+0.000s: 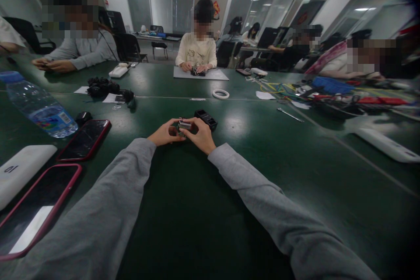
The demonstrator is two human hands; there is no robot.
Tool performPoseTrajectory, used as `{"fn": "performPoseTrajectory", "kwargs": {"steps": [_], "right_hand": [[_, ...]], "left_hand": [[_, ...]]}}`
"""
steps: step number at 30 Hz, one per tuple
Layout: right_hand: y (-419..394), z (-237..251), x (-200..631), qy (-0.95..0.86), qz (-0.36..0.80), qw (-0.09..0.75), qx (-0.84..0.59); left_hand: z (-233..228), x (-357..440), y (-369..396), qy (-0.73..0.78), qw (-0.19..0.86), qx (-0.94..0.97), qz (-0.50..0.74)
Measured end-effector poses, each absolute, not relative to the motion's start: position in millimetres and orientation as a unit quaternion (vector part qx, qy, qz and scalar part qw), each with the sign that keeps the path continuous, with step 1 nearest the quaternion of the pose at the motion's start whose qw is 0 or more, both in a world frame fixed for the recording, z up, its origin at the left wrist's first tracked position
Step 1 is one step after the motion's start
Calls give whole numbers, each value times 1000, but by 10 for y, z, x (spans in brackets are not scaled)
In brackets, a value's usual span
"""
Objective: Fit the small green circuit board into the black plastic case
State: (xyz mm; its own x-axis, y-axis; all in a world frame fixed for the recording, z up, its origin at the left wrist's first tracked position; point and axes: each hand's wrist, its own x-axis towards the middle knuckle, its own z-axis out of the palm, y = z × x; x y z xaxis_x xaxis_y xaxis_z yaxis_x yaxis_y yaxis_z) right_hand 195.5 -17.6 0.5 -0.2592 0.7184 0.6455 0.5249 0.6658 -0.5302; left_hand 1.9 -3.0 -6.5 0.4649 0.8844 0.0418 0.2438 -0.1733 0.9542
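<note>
Both hands, left (164, 133) and right (201, 136), pinch what looks like 1 small metal part (184, 126), fingers closed on it

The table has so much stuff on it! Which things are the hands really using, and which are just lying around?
In use:
- small metal part, held between left hand and right hand
- black box, just behind the hands

Lying about:
- water bottle
- two red-cased phones
- tape roll
- white power bank
</note>
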Motion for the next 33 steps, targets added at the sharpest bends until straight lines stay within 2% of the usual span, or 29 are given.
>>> {"fn": "performPoseTrajectory", "kwargs": {"steps": [10,21,33], "right_hand": [[-189,11,1961,-791,105,457,-394],[-184,42,1979,-819,6,423,-387],[-202,21,1972,-813,-6,408,-416]], "left_hand": [[-45,15,-43,399,505,698,314],[3,22,-58,405,513,693,304],[28,21,-68,410,510,693,301]]}}
